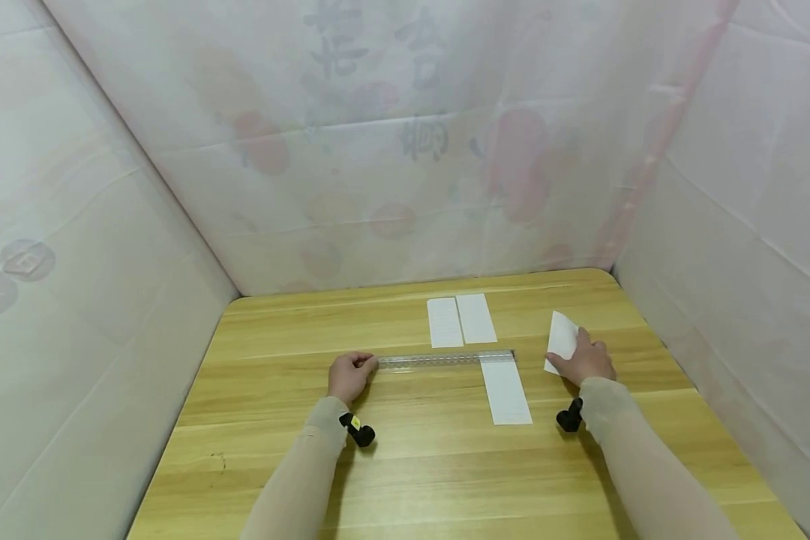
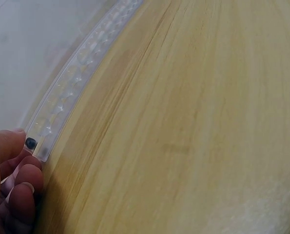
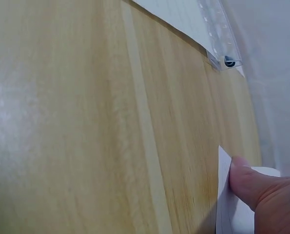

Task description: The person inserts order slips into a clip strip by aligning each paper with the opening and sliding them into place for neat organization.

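Note:
My left hand [image 1: 351,377] pinches the left end of a long clear plastic ruler [image 1: 432,361] between thumb and fingers. A dark round dot marks the ruler's end beside the thumb in the left wrist view. The ruler's far end overlaps the top edge of a white paper slip [image 1: 508,394]. To the right of that, my right hand [image 1: 589,361] holds another white sheet of paper [image 1: 562,337], thumb on its near face. This sheet is bent and partly raised in the right wrist view; my hand hides some of it.
Two white paper slips [image 1: 445,322] lie side by side behind the ruler on the wooden table [image 1: 418,480]. Pale printed cloth [image 1: 391,172] hangs along the table's back and both sides. Each wrist wears a small black camera.

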{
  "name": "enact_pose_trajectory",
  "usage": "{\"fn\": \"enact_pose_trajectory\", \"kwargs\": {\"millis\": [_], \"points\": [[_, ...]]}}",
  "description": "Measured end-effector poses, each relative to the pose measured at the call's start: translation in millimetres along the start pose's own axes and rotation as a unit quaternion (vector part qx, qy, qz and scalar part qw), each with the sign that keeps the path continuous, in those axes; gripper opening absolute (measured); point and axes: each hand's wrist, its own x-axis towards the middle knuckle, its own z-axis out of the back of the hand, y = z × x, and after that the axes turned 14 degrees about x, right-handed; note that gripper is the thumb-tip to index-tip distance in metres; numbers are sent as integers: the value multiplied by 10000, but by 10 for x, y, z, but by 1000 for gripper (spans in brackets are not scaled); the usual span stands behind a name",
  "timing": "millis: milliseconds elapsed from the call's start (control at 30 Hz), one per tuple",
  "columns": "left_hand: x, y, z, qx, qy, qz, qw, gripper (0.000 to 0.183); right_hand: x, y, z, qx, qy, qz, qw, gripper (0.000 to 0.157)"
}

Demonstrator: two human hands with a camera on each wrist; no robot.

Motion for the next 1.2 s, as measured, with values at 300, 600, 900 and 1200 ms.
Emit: {"fn": "enact_pose_trajectory", "kwargs": {"millis": [300, 600, 900, 1200], "points": [[26, 12, -5, -24, 8, 17, 10000, 20, -64, 8, 44, 316, 25, -67, 9995, 119], [20, 9, -3, 67, -32, -20, 10000, 21, -80, -97, 109, 807, 9, -22, 9967, 107], [24, -1, -6, 56, -6, 98, 9999, 21, -163, -101, 149, 1491, 11, -5, 9888, 68], [51, 26, -35, -12, 2, 150, 9999, 21, -200, -3, 104, 2265, -155, -252, 9736, 64]]}}
